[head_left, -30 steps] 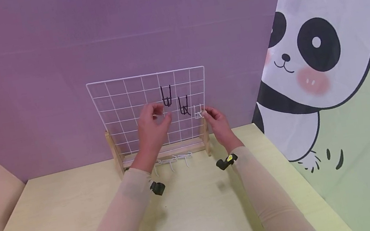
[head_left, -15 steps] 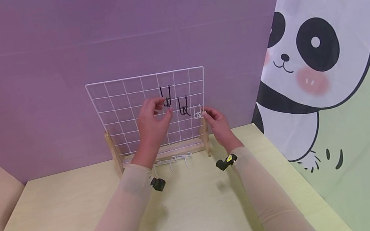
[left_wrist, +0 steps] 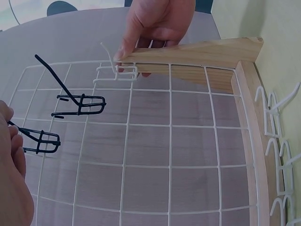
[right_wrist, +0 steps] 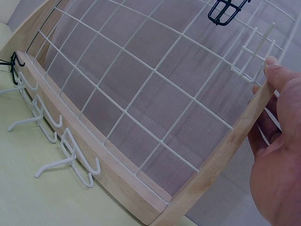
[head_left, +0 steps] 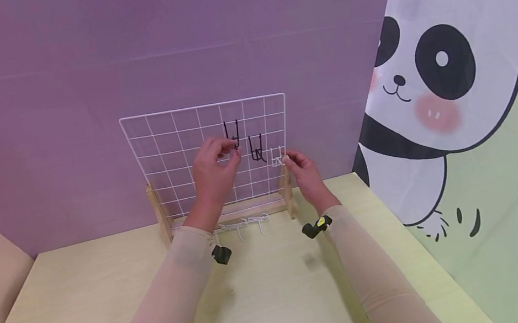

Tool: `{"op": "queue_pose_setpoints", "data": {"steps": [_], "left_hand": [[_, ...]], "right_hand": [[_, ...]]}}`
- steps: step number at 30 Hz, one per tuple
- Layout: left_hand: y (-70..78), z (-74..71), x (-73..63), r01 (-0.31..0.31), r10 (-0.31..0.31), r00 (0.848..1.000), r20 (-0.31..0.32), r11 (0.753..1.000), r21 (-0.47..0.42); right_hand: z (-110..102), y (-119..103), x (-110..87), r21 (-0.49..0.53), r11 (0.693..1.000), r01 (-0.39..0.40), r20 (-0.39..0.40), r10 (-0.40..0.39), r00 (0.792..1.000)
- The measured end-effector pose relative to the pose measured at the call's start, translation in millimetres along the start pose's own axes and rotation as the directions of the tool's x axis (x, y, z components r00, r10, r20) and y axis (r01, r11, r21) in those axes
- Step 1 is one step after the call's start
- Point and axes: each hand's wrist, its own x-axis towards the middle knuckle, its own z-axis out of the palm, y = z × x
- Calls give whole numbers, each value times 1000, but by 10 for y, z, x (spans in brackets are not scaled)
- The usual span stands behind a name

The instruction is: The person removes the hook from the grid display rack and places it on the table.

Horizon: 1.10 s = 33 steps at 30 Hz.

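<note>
Left hand (head_left: pixel 212 175) is clamped on the upper black hook (left_wrist: pixel 42 140) by its outward-pointing prong; the rack (right_wrist: pixel 225 147) is gripped at its right edge by the right hand (head_left: pixel 306 175).

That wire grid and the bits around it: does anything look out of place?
Nothing looks broken on the wire grid. One mild oddity: by its wooden base, a single black hook sits at the end of a row of white hooks.

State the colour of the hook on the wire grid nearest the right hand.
White; that wire hook shows best in the right wrist view.
</note>
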Motion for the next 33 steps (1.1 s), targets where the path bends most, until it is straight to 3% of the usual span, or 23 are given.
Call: {"op": "queue_pose_setpoints", "data": {"steps": [10, 33], "left_hand": [[-4, -26, 8, -70, 70, 997, -13, 998, 10], [51, -90, 47, -138, 139, 990, -26, 990, 29]], "right_hand": [[-13, -26, -25, -26, 999, -29, 8, 30, 1000], [-2, -52, -42, -41, 999, -25, 8, 26, 1000]]}}
